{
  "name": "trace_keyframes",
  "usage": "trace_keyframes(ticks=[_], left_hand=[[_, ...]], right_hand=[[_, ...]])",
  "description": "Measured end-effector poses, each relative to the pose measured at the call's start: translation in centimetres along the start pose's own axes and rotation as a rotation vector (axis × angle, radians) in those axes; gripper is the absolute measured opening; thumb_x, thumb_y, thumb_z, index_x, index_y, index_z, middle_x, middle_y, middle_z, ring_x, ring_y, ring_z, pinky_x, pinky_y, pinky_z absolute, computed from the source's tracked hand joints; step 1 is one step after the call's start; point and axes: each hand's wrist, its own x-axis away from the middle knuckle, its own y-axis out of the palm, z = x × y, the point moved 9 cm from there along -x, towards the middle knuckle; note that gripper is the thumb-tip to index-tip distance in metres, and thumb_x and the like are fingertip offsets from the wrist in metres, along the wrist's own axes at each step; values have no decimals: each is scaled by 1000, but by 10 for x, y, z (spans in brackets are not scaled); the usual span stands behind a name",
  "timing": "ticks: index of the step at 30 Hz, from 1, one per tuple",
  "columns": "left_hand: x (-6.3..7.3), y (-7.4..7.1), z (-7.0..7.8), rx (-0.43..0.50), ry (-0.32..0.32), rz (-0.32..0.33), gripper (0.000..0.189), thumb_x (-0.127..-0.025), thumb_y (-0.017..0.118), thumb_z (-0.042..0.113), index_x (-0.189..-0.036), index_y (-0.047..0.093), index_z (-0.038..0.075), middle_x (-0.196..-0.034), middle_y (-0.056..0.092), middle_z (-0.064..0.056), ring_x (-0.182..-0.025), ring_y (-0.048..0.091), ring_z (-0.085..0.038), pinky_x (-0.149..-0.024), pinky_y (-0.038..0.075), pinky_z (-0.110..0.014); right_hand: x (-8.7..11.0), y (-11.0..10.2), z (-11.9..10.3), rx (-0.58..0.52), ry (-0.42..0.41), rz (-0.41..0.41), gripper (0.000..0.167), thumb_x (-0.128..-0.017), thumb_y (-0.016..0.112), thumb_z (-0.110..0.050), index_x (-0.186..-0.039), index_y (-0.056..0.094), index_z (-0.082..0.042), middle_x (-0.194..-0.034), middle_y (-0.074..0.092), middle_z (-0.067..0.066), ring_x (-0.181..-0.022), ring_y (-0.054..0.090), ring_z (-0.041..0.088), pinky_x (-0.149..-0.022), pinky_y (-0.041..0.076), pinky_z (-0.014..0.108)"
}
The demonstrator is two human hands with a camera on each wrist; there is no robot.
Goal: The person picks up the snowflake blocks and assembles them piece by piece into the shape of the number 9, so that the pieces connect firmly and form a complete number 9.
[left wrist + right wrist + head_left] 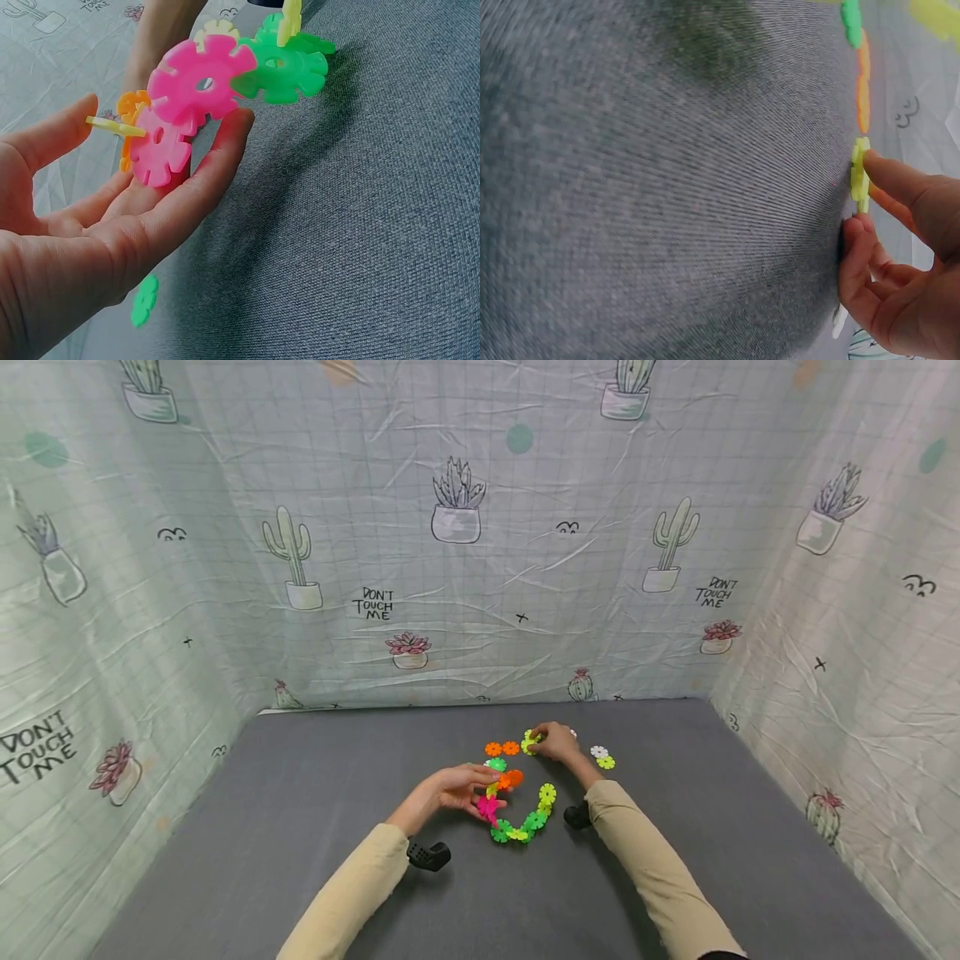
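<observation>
My left hand holds a curved chain of interlocking plastic flower discs, raised off the table. In the left wrist view, the thumb meets a yellow disc seen edge-on, and the fingers support the pink discs from below. Green discs continue the chain beyond them, and an orange disc is at its near end by the fingers. At the far side, my right hand pinches yellow discs lying on the table; its fingers hide part of them.
Two orange discs lie left of the right hand, with a green disc nearer. White and yellow discs lie to the right. A printed cloth surrounds the grey table at the back and sides.
</observation>
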Motion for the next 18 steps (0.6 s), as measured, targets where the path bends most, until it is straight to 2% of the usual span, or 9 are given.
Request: trace_keyframes(ticks=[3, 7, 8, 12, 14, 15, 16, 17, 18], left_hand=[[1, 0, -1, -5, 2, -10, 37, -96, 41, 19, -130, 39, 4, -124, 56, -10, -90, 63, -17, -92, 38, -55], [1, -1, -3, 3, -4, -9, 38, -96, 40, 19, -130, 38, 3, -123, 56, -9, -93, 63, -18, -93, 37, -55], [1, -2, -3, 5, -5, -5, 38, -96, 41, 19, -130, 38, 3, -123, 55, -9, -94, 62, -19, -93, 37, -55], [2, -5, -6, 15, -7, 6, 40, -96, 41, 20, -131, 35, 2, -130, 45, -12, -98, 61, -21, -93, 37, -56], [2, -6, -6, 11, 1, 1, 42, -96, 41, 21, -133, 34, 2, -135, 38, -14, -98, 60, -21, -92, 37, -57], [2, -7, -6, 10, 4, 0, 43, -96, 40, 22, -134, 33, 2, -137, 35, -16, -98, 60, -21, -92, 37, -57], [2, -7, -6, 10, 6, -1, 43, -96, 40, 22, -134, 33, 3, -139, 33, -17, -97, 60, -21, -92, 37, -57], [2, -9, -6, 5, 9, -1, 44, -96, 40, 22, -134, 33, 3, -140, 32, -17, -96, 60, -20, -92, 37, -57], [2, -9, -5, 0, 11, -5, 43, -96, 40, 23, -135, 33, 4, -141, 31, -17, -96, 60, -20, -91, 38, -57]], right_hand=[[2, 0, 0, -33, 10, -15, 28, -75, 71, -20, -95, 62, -2, -82, 61, 11, -49, 46, 11, -45, 39, 23], [-6, 6, 11, -109, 49, -46, 28, -71, 74, -14, -92, 60, -1, -79, 62, 15, -53, 51, 20, -48, 45, 32], [-7, 7, 13, -130, 17, -45, 28, -72, 74, -14, -92, 59, -2, -79, 63, 14, -55, 53, 21, -49, 46, 33], [-32, 28, 46, -287, -157, -71, 26, -74, 73, -25, -91, 60, -12, -71, 62, 6, -55, 54, 17, -46, 44, 32], [-29, 29, 45, -355, -175, -99, 24, -77, 70, -25, -94, 61, -12, -72, 63, 6, -58, 57, 16, -47, 46, 31], [-28, 29, 45, -381, -152, -121, 25, -78, 69, -24, -97, 62, -9, -73, 63, 9, -58, 58, 18, -47, 47, 33], [-16, 22, 34, -391, -99, -148, 26, -80, 67, -19, -101, 61, -5, -77, 64, 13, -62, 60, 21, -50, 48, 35], [-8, 18, 25, -415, -95, -171, 27, -81, 64, -16, -105, 61, -3, -78, 65, 13, -63, 60, 20, -50, 48, 33], [5, 10, 11, -412, -49, -204, 30, -83, 62, -13, -109, 59, 1, -82, 65, 16, -66, 61, 22, -53, 49, 34]])
